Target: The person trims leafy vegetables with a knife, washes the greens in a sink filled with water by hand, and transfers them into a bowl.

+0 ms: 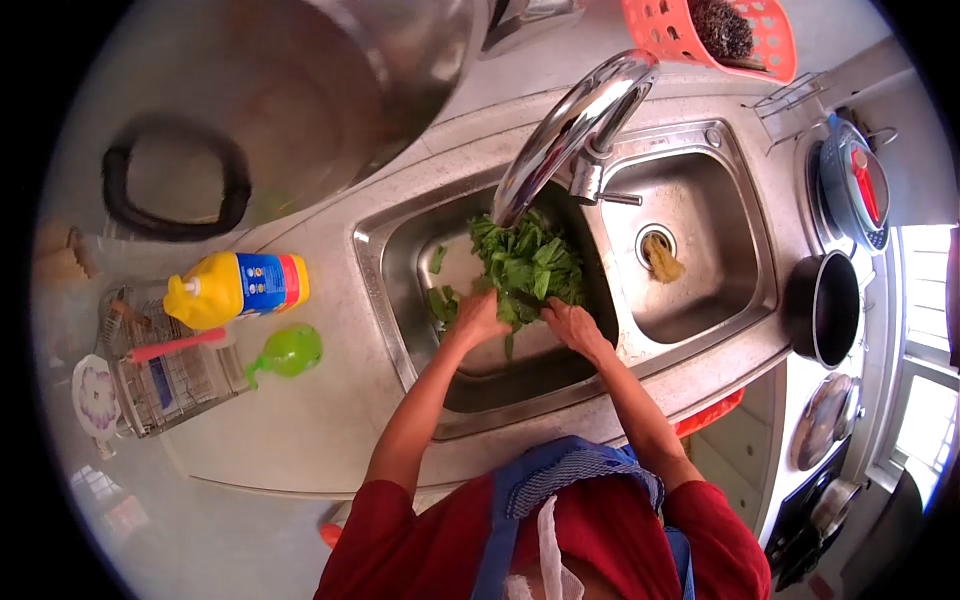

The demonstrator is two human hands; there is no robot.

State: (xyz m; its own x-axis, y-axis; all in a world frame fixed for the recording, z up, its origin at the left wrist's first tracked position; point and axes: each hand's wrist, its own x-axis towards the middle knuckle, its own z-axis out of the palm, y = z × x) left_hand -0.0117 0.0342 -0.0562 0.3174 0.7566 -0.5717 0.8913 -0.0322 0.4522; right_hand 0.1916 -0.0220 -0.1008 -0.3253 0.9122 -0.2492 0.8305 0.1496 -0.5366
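A heap of leafy greens (530,258) lies in the larger basin (480,398) of the steel sink, below the tap (560,130). My left hand (478,318) has its fingers closed around the near left edge of the heap. At the near right edge, my right hand (573,326) grips some leaves, its fingertips partly hidden among them. A few loose leaves (440,300) lie to the left of my left hand.
The smaller basin (690,290) on the right has a yellowish clump (661,258) at its drain. On the left counter stand a yellow bottle (238,289), a green bottle (290,351) and a wire rack (190,375). A black pot (824,310) sits at the right.
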